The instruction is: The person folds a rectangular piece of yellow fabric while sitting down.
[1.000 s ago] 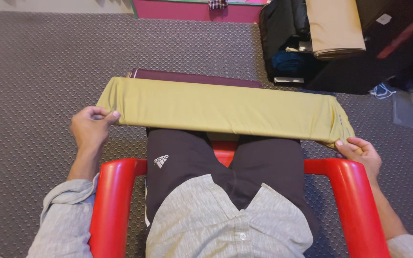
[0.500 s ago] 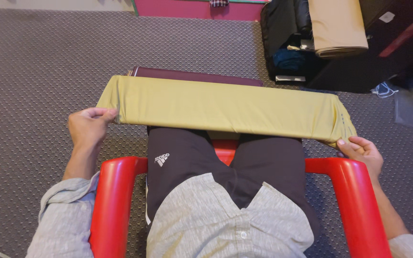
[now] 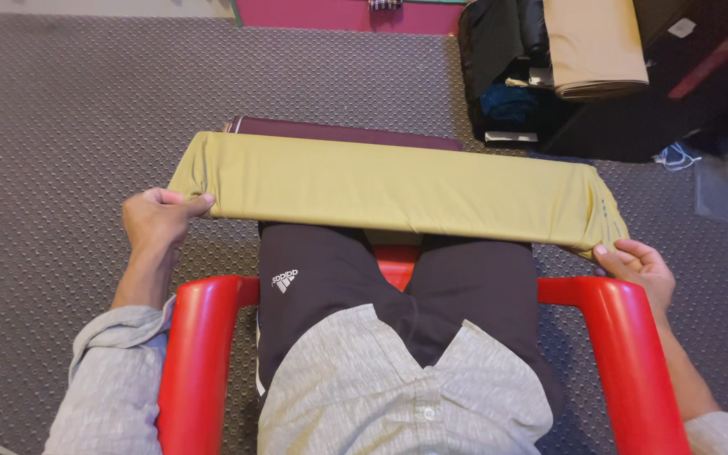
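A long folded olive-yellow cloth lies across my knees, stretched from left to right. My left hand pinches its near left corner. My right hand grips its near right corner, just beyond the chair arm. Under the cloth's far edge shows a dark maroon folded cloth. I sit in a red plastic chair, wearing dark trousers and a grey shirt.
Grey patterned carpet covers the floor all around. At the top right lies an open black bag with a tan fabric roll on it. A pink panel runs along the far edge. A clear plastic bag lies at far right.
My left hand has shifted slightly along the cloth's left corner and the fold has settled; the right hand has stayed at its corner.
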